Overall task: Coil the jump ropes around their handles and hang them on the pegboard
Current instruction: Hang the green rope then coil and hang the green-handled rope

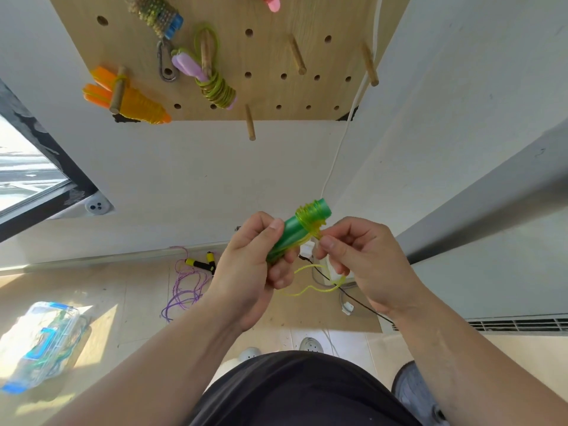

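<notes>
My left hand (252, 265) grips the green jump-rope handles (295, 232), held tilted with the top end up to the right. Several turns of yellow-green rope (309, 221) sit near that top end. My right hand (359, 259) pinches the rope just beside the coils, and a loose yellow-green length (310, 289) hangs below both hands. Above, the wooden pegboard (264, 93) carries a coiled orange rope (135, 101), a purple-handled rope with green cord (212, 78) and a beaded rope with a blue end (156, 15). A purple rope with yellow-black handles (190, 278) lies loose on the floor.
Bare wooden pegs (297, 55) (369, 64) (250, 123) stick out of the board. A clear plastic box (40, 342) lies on the floor at left. A white cable (341, 139) runs down the wall to a power strip behind my hands. A window is at far left.
</notes>
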